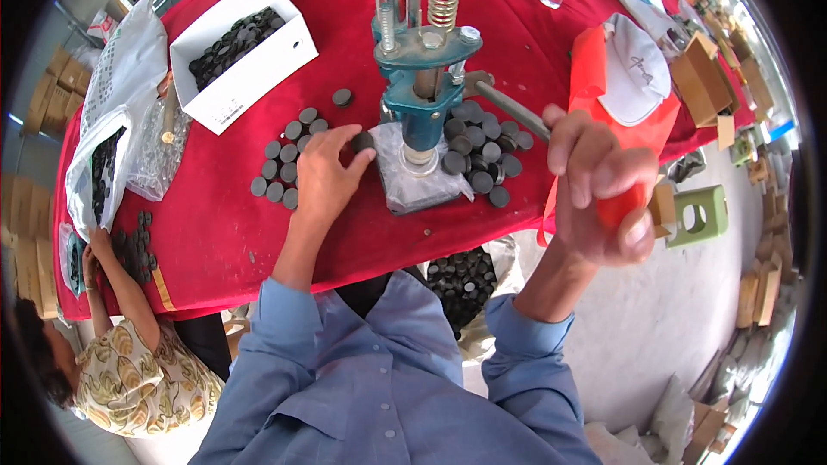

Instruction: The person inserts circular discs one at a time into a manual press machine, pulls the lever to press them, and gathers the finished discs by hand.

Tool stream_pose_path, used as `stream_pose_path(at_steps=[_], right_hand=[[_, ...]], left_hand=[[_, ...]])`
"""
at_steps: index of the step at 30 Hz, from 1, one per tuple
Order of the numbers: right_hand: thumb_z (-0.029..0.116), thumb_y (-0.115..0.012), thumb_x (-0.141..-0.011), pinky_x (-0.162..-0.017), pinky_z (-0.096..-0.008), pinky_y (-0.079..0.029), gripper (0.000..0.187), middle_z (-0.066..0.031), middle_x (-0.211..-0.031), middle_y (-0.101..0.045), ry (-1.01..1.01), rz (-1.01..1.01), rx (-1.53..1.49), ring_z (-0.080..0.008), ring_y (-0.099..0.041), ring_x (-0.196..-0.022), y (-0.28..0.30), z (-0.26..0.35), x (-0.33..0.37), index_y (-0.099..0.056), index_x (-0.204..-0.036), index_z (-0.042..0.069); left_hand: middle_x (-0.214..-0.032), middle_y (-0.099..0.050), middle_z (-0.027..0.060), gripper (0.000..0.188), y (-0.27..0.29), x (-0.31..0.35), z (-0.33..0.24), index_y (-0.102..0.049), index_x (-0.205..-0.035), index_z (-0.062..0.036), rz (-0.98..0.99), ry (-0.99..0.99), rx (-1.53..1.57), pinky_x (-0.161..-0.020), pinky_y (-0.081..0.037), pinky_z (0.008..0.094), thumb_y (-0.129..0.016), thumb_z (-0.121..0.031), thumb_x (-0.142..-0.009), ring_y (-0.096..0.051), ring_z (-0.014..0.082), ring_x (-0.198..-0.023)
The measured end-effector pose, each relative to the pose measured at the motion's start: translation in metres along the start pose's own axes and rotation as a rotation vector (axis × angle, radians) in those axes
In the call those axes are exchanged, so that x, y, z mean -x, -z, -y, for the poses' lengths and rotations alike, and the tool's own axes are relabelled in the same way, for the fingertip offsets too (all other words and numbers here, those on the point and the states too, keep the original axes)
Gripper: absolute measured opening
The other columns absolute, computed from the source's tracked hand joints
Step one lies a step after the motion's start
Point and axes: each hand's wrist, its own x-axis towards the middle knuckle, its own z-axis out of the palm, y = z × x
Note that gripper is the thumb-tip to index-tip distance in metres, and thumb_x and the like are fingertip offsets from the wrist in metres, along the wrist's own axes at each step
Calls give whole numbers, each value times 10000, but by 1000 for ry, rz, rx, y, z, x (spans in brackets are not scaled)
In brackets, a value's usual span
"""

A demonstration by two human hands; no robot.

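Note:
My left hand (pixel 324 174) pinches a black disc (pixel 363 141) between thumb and fingers, just left of the press base. Discs like it lie in a loose group (pixel 273 169) beside that hand. My right hand (pixel 594 181) is wrapped round the red knob (pixel 622 205) at the end of the press lever (pixel 517 108). The green hand press (pixel 424 95) stands in front of me, its ram low over a clear round die (pixel 419 161). Plastic film (pixel 398 179) covers the base. More black discs (pixel 484 148) are heaped right of the press.
A white box (pixel 245 77) of black parts stands far left on the red cloth (pixel 215 232). An orange bag with a white cap (pixel 636 77) lies right. A sack of black pieces (pixel 463 282) sits below the table edge. At left, another person (pixel 129 353) reaches into a white bag (pixel 108 155).

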Motion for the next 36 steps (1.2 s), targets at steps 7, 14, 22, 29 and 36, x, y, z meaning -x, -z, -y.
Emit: stream_pose_path(at_steps=[7, 14, 22, 29, 36], right_hand=[[377, -522, -944, -728, -401, -422, 398, -88, -717, -523, -75, 2, 39, -246, -508, -710, 3, -8, -60, -581, -990, -14], [453, -540, -962, -883, -458, -420, 397, -40, -724, -485, -72, 11, -71, -227, -486, -744, -1, -6, -27, -579, -999, 59], [516, -593, -890, -1063, -532, -331, 394, -29, -742, -499, -49, -47, 17, -248, -537, -779, -4, 2, 20, -565, -1002, 140], [525, -591, -894, -1071, -537, -325, 395, -23, -754, -516, -49, -34, 10, -244, -541, -803, -3, 1, 22, -562, -1011, 149], [528, -602, -935, -1149, -553, -316, 329, 20, -782, -510, -136, -26, 26, -219, -510, -839, -8, 6, 19, -559, -964, 203]], left_hand=[[-921, -694, 102, 460, -7, 6, -54, -668, -1123, -31, 74, -19, 105, -669, -559, 385, -885, -117, -727, -680, 260, -787], [-928, -696, 121, 688, -24, 3, -45, -598, -1223, 12, 24, -81, 25, -781, -541, 424, -919, -254, -675, -653, 305, -837], [-925, -709, 105, 572, -3, -12, -26, -667, -1153, -29, 44, -3, 188, -692, -556, 387, -922, -254, -693, -665, 263, -773], [-1080, -704, 161, 289, -7, -63, 47, -719, -1090, -19, -28, 20, -197, -845, -554, 438, -789, -95, -820, -663, 345, -992], [-1052, -707, 167, 310, -24, -64, 82, -751, -1130, -52, 99, -38, -205, -844, -559, 440, -779, -106, -826, -675, 355, -966]])
